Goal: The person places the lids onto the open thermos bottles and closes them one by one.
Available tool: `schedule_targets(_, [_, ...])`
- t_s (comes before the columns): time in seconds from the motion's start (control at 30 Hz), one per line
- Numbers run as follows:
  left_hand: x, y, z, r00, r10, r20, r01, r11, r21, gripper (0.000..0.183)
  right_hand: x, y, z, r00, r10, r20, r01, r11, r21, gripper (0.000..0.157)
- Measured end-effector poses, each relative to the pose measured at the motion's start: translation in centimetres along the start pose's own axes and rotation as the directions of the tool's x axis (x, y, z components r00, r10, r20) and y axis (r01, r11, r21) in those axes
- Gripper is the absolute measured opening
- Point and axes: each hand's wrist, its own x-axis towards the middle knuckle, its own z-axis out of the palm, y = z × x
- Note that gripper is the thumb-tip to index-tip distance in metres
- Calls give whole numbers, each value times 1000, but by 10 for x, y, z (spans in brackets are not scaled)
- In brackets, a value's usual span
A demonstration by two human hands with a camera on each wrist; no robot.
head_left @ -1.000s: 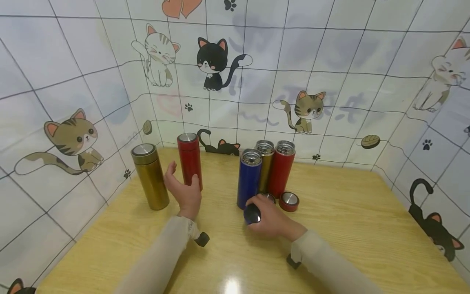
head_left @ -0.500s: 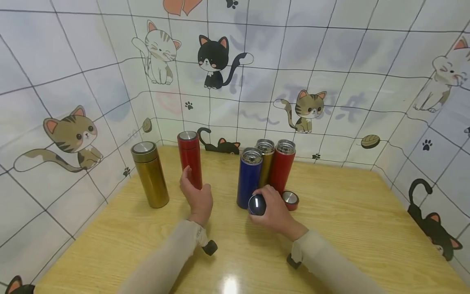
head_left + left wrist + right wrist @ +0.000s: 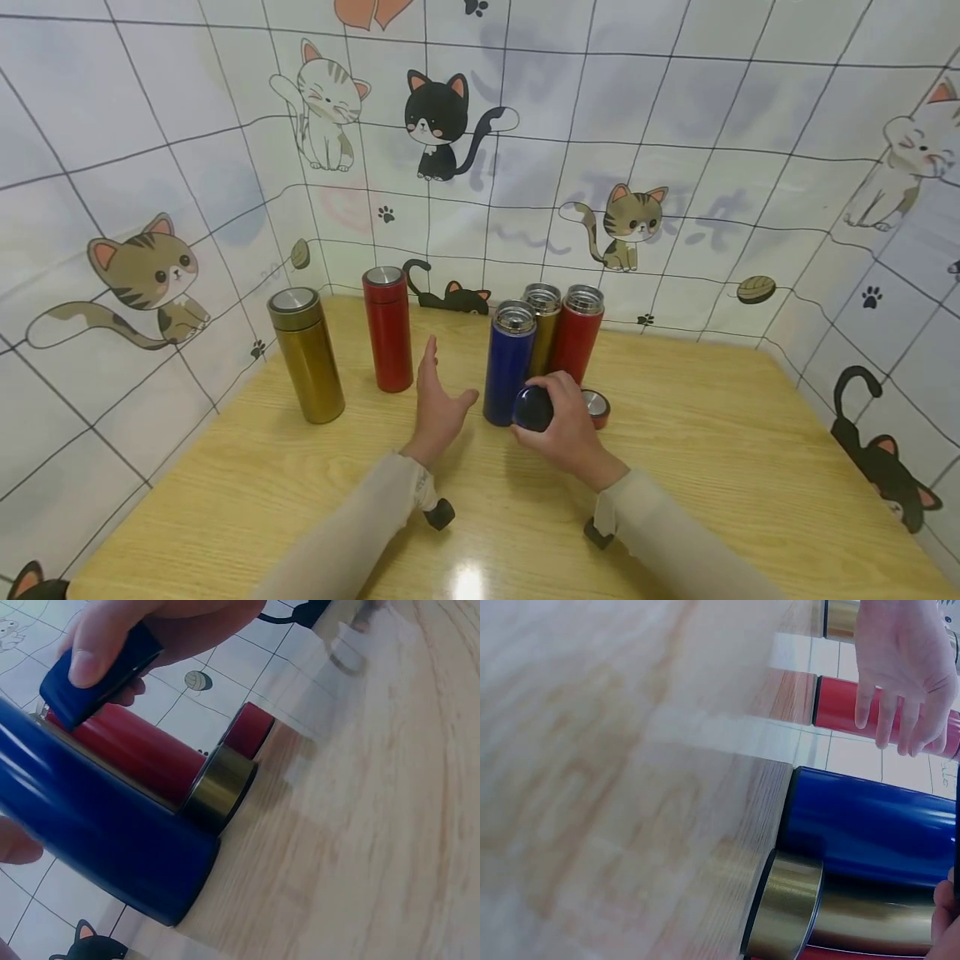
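Shifted rightward over the past second, a person's left hand point(image 3: 437, 421), thumb and fingers spread wide, nears the open blue bottles' cluster. From left on the wood-grain table point(image 3: 697, 450): a capped metallic-gold cylindrical flask point(image 3: 309, 362); a capped glossy red flask point(image 3: 390, 337); the hand; a lidless blue cylindrical flask point(image 3: 510, 367) with a shiny threaded neck; a squat round blue lid point(image 3: 534, 408), raised beside it, gripped by the right hand point(image 3: 567, 429); lidless gold point(image 3: 545, 333) and red point(image 3: 578, 337) flasks; gold point(image 3: 221, 787) and red point(image 3: 597, 407) disc-shaped lids.

left hand point(image 3: 438, 417): nearer blue bottle point(image 3: 508, 367) | right hand point(image 3: 567, 427), blue lid point(image 3: 533, 408): shifted rightward
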Motion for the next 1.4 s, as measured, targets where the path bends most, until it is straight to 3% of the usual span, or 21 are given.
schedule_targets(0.27, [-2,3,12,985,-23,170,23,1000,5,105,0,0,-1,998,10,-67,-10,1000,3,61])
schedule_targets(0.43, [-3,4,20,973,-19,232,22,1000,-8,105,2,-2,-2,996,14,-94,-16,1000,-19,63])
schedule_targets(0.83, [2,3,32,944,52,327,-41,998,-42,105,9,-1,-2,985,-11,-171,7,1000,-25,68])
schedule_targets(0.9, [1,9,31,941,57,334,-41,998,-54,104,10,-1,-2,985,-4,-174,1,1000,-18,68])
schedule_targets(1.17, [8,3,37,934,0,358,16,999,-42,107,11,0,-2,980,2,-201,-3,1000,-5,70])
schedule_targets(1.4, [9,1,38,932,-8,363,31,998,-60,106,11,2,-2,975,-8,-223,8,1000,-5,71])
